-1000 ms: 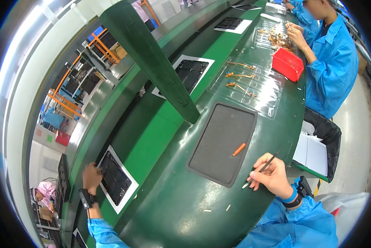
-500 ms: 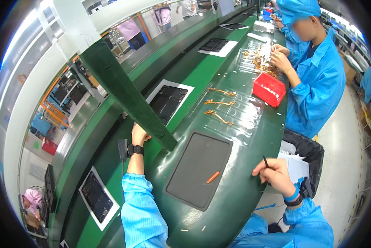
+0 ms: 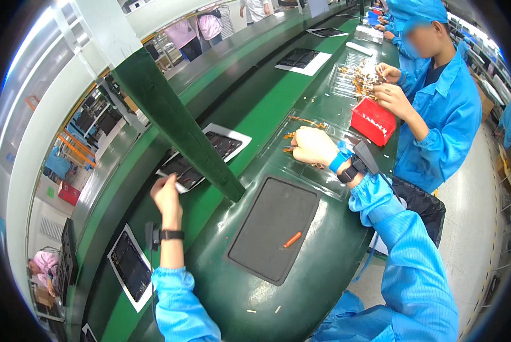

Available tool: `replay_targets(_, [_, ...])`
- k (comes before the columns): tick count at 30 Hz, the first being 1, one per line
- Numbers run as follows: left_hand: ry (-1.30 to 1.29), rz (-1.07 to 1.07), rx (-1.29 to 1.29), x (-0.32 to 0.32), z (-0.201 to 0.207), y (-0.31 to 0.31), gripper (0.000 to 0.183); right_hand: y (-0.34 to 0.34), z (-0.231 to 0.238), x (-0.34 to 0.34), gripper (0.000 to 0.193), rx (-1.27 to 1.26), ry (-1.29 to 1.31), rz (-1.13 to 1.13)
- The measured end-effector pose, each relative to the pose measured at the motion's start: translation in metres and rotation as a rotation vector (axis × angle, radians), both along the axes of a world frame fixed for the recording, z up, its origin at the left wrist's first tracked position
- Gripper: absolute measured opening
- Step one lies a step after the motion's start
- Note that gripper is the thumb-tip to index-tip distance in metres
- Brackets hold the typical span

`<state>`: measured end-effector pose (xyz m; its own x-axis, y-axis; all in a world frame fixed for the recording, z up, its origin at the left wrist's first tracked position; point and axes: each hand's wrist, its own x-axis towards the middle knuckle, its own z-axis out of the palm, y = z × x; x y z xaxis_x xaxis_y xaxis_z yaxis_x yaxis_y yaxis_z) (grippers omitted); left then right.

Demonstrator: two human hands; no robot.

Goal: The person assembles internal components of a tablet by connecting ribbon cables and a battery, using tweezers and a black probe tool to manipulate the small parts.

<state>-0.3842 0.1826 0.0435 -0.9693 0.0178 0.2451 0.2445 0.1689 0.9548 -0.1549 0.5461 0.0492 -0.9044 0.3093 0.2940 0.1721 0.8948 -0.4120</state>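
Note:
My left hand (image 3: 167, 197) is closed at the near corner of a flat black panel (image 3: 184, 169) on a white backing sheet, which lies on the green belt, partly behind the green post. My right hand (image 3: 314, 145) is closed around a thin dark tool (image 3: 290, 147), like tweezers, mostly hidden in the fist. It is over a clear plastic tray (image 3: 338, 185) holding orange flex cables (image 3: 306, 121), some covered by the hand. In front of me lies a dark grey mat (image 3: 267, 228) with a small orange-brown stick (image 3: 293, 239) on it.
A slanting green post (image 3: 175, 122) stands between my hands. Other black panels (image 3: 131, 268) on white sheets lie along the belt. A red bin (image 3: 373, 121) sits beside a co-worker (image 3: 438, 108) in blue, whose hands are over a pile of flex cables. A black-lined bin (image 3: 420, 208) stands below the bench edge.
My right hand has moved from the bench's right edge up and left over the clear tray. My left hand has come back and left, and the panel has shifted left and turned.

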Motion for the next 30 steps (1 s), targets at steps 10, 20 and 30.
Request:
replay_targets(10, [0.037, 0.013, 0.029, 0.2, 0.015, -0.187, 0.019, -0.02, 0.034, 0.046, 0.02, 0.037, 0.178, -0.056])
replay_targets(20, [-0.474, 0.068, 0.354, 0.446, -0.002, -0.167, 0.032, -0.049, 0.086, 0.098, 0.014, -0.336, 0.573, -0.038])
replay_targets(30, [-0.895, -0.786, 0.593, 0.509, 0.01, -0.153, 0.059, -0.168, 0.112, 0.168, 0.021, -0.868, 0.474, 0.364])
